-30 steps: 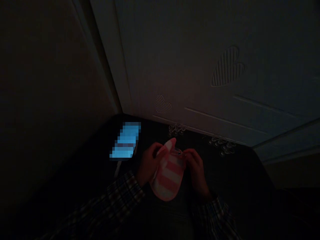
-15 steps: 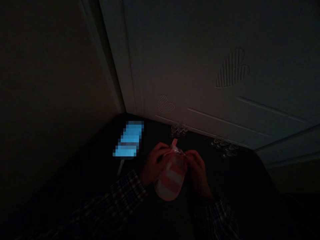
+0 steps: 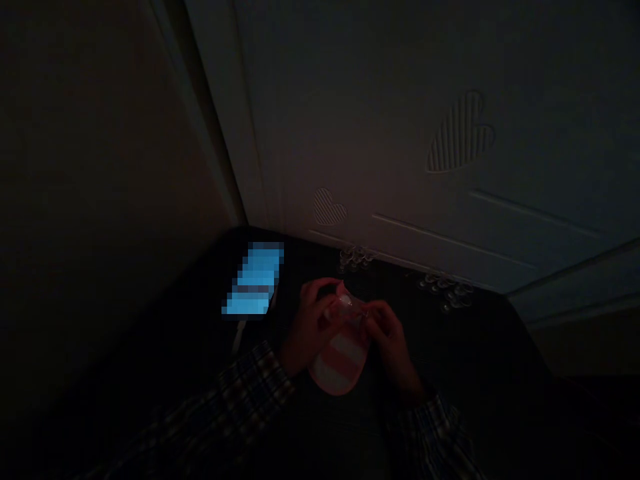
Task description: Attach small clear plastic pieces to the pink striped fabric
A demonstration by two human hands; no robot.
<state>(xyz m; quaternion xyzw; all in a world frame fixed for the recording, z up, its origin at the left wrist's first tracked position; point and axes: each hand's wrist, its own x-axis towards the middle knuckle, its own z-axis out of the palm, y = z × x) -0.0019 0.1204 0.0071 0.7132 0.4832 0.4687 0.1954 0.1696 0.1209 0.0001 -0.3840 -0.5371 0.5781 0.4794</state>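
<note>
Over dark table point(image 3: 450, 360), left hand point(image 3: 306, 330) gripping pink-and-white striped cloth point(image 3: 337, 367); right hand point(image 3: 389, 330) closed at its upper edge, pinched item unclear. Glowing phone point(image 3: 254, 279) to left.

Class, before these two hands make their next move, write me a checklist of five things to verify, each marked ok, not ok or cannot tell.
1. Left hand holding the pink-and-white striped cloth item: ok.
2. Right hand firmly gripping: cannot tell; its fingertips are at the cloth item's upper right edge, but details are too dark.
3. Lit phone-like screen apart from both hands: ok.
4. Both clusters of small clear objects apart from the hands: ok.
5. Light good enough for fine work: not ok; the scene is very dim.
</note>
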